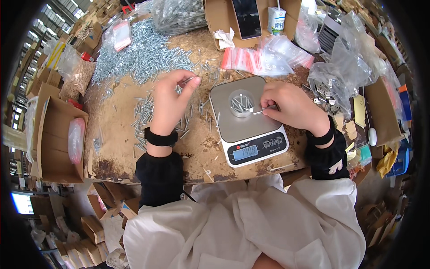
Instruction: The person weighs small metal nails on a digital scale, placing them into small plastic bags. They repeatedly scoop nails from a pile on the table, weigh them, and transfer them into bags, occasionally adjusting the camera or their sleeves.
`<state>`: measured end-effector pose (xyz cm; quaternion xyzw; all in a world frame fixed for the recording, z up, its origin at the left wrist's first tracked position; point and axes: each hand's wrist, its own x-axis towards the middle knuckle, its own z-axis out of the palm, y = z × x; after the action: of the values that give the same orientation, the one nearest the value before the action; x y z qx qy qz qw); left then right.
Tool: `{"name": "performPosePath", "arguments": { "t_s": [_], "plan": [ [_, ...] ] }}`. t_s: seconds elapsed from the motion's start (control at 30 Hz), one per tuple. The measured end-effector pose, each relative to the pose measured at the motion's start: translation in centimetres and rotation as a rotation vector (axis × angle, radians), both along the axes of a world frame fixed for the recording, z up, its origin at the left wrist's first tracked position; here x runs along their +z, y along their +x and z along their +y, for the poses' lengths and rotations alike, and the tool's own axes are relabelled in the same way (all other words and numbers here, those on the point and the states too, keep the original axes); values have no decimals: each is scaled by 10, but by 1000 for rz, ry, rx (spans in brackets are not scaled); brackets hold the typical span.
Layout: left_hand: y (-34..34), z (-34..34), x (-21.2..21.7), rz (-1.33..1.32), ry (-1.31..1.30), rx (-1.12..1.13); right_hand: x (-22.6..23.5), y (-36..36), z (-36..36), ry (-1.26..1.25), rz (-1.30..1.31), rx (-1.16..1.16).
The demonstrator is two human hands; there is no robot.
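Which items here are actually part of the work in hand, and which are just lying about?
In use: left hand pinching silver screws; right hand holding a screw; small clear round cup; grey digital scale.

Lying about: white drink carton; black phone; brown cardboard box.

Scale (247, 128) display digits too small, right hand (289, 106) hiding screw's end

Cup (241, 103) on scale (247, 120); screw pile (143, 54) behind-left; bags (262, 60) behind scale.
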<state>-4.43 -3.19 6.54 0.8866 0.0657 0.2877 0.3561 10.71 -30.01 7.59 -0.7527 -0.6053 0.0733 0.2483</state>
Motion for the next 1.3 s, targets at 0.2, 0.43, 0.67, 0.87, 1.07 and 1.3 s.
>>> {"name": "performPosePath", "arguments": {
  "t_s": [0.2,0.43,0.67,0.87,1.07,1.3],
  "plan": [
    [7,-57,5,45,-54,-291,-4,-3,3,73,-142,-16],
    [8,-49,2,-119,-54,-205,3,11,-1,98,-95,-53],
    [8,-58,-1,-101,-91,-326,-2,12,13,207,-104,-60],
    [0,-40,10,-141,-69,-121,-3,9,18,361,54,-78],
    [-7,-14,10,-40,-3,21,-3,-2,26,512,112,38],
    [-10,-13,12,198,102,-97,-3,9,19,547,205,-91]
  ]
}}
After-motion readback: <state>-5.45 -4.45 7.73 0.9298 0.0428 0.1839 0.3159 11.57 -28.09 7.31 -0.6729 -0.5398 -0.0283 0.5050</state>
